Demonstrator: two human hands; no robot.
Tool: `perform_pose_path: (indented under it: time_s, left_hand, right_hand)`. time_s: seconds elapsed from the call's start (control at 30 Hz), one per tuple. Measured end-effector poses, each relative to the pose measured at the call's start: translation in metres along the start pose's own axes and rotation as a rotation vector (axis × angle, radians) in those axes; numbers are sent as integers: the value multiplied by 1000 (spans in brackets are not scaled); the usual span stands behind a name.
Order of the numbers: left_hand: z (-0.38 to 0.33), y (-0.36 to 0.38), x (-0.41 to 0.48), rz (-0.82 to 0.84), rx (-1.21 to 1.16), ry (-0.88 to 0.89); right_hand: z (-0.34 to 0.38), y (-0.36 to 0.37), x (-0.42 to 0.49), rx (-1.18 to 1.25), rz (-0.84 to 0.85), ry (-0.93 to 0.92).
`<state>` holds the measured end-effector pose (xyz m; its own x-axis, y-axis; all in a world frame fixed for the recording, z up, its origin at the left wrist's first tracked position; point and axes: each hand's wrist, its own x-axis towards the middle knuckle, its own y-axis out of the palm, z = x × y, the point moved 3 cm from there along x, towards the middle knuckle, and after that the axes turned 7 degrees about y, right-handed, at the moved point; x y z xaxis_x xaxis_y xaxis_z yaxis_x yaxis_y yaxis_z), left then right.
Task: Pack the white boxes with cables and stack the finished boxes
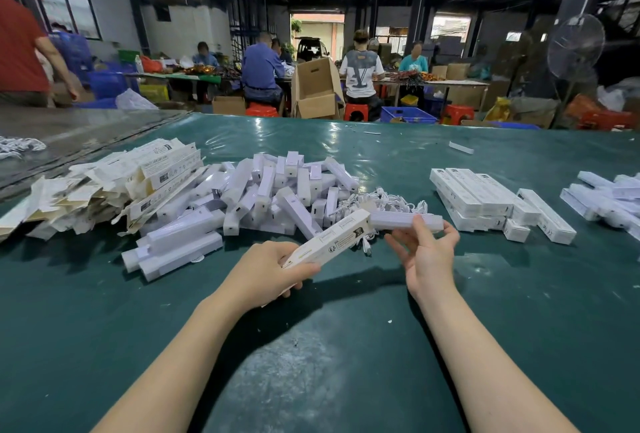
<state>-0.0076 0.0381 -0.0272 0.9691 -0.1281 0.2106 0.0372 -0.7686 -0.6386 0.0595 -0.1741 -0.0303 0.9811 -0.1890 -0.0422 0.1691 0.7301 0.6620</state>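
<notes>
No wording reads in full. The box (329, 242) gripped in the left hand (266, 269) carries small black print and symbols, too fine to make out. Flattened cartons (162, 169) far left of that hand bear illegible print lines; one mark may be "CE". Far beyond the hand, a white shirt (362, 74) shows a large "V".

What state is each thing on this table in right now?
Left hand: grips printed box, lifted off the table.
Right hand: holds white bar, end at the box's end.
Finished boxes: closed, stacked at right.
Loose white bars: jumbled heap.
Flat cartons: flat, piled left.
Cables: tangled heap.
</notes>
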Motion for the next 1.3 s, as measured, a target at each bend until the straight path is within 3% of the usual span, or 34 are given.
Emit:
perform_pose_path:
  time_s: [0.47, 0.7, 0.87, 1.03, 1.23, 1.3]
  left_hand:
    - [1, 2, 1, -89, 195, 31]
    - [2, 3, 2, -56, 185, 19]
    - [0, 3, 0, -27, 238, 50]
    - [-1, 1, 1, -19, 212, 43]
    - [-12, 8, 0, -51, 90, 61]
    - [-14, 8, 0, -107, 83, 74]
  right_hand:
    - [14, -8, -4, -199, -101, -249]
    - [14, -3, -8, -375, -68, -381]
    - [13, -2, -12, -359, -47, -401]
    - [13, 0, -12, -274, -64, -310]
    - [2, 15, -20, -530, 79, -332]
    - [-8, 22, -23, -635, 199, -272]
